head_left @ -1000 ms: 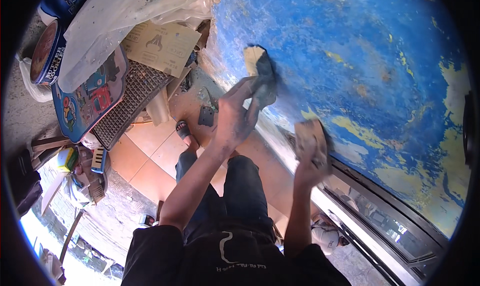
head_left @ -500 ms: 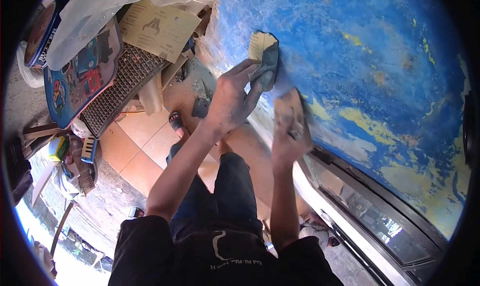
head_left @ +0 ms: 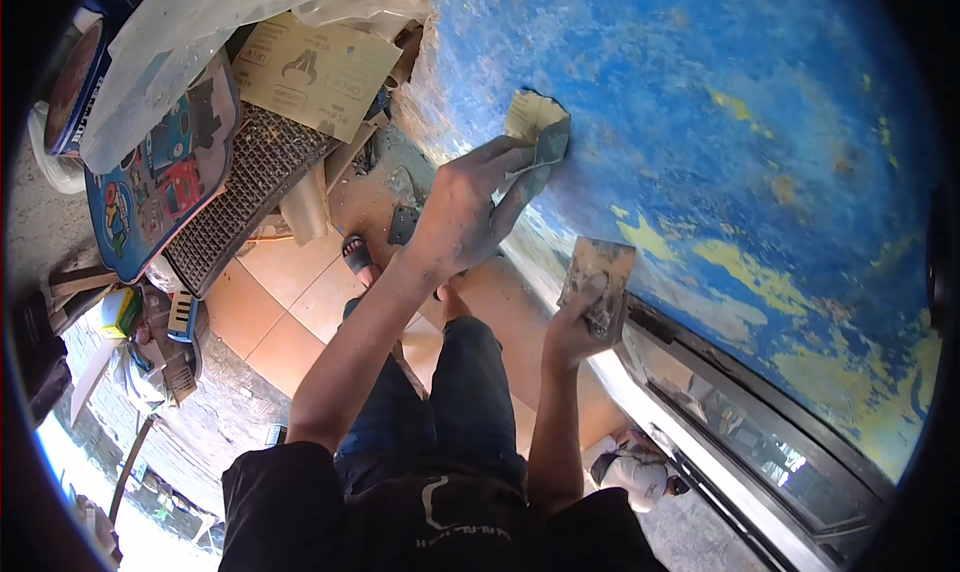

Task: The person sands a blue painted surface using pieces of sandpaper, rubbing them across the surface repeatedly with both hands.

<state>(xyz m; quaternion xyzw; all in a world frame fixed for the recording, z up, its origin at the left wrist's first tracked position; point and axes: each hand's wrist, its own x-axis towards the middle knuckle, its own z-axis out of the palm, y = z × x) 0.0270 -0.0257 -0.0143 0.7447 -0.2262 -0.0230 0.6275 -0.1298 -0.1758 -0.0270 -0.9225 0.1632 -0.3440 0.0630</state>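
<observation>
A large, curved blue panel [head_left: 680, 102] with worn yellow and whitish patches fills the upper right. My left hand [head_left: 465, 202] pinches a folded piece of sandpaper [head_left: 545, 127], tan on its back and dark grey on its grit side, at the panel's left part. Lower and to the right, my right hand [head_left: 575, 332] grips a flat, dusty rectangular block [head_left: 600, 272], its thumb lying over the face. The block is by the panel's lower edge; whether it touches cannot be told. Grey dust marks both hands.
A tan sandpaper sheet [head_left: 315, 72] lies on a dark woven rack [head_left: 245, 182] at the left, beside a cartoon-printed board [head_left: 165, 172] and clear plastic sheeting [head_left: 190, 47]. Below the panel runs a dark-framed window [head_left: 760, 442]. Another person [head_left: 635, 477] is at lower right, above tiled floor [head_left: 280, 342].
My right hand has drawn back toward me with the block, which was blurred by motion before. My left hand with the sandpaper has shifted slightly right and down in view.
</observation>
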